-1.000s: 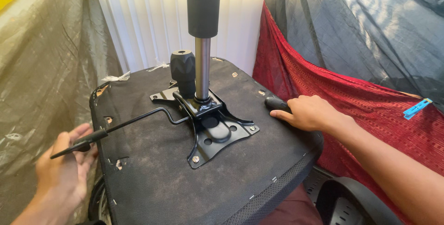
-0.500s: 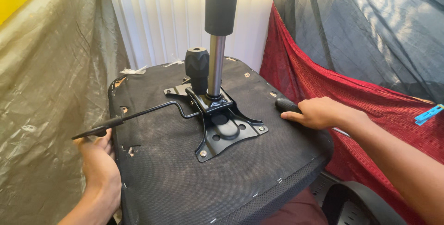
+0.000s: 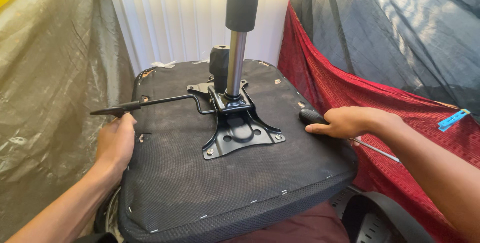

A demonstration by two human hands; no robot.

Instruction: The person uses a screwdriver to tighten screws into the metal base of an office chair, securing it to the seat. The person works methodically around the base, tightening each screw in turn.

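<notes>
An upturned office chair seat [image 3: 190, 188] with black fabric underside faces me. A black metal mounting plate [image 3: 240, 133] is bolted at its middle, and a gas lift cylinder [image 3: 236, 68] rises from it. A black lever [image 3: 150, 103] sticks out to the left. My left hand [image 3: 116, 143] grips the seat's left edge just below the lever's tip. My right hand [image 3: 350, 122] rests on the right edge, closed on a screwdriver with a black handle [image 3: 311, 117] whose metal shaft [image 3: 380, 152] pokes out behind the wrist.
White vertical blinds [image 3: 175, 18] hang behind the seat. Red cloth [image 3: 340, 88] and dark sheeting [image 3: 400, 33] drape on the right, and olive plastic sheeting [image 3: 45, 88] on the left. A black plastic chair part [image 3: 375, 218] lies at lower right.
The view has shifted so the seat sits more to the right. My left hand has moved up from below the lever onto the seat's left edge. My right hand stays on the screwdriver.
</notes>
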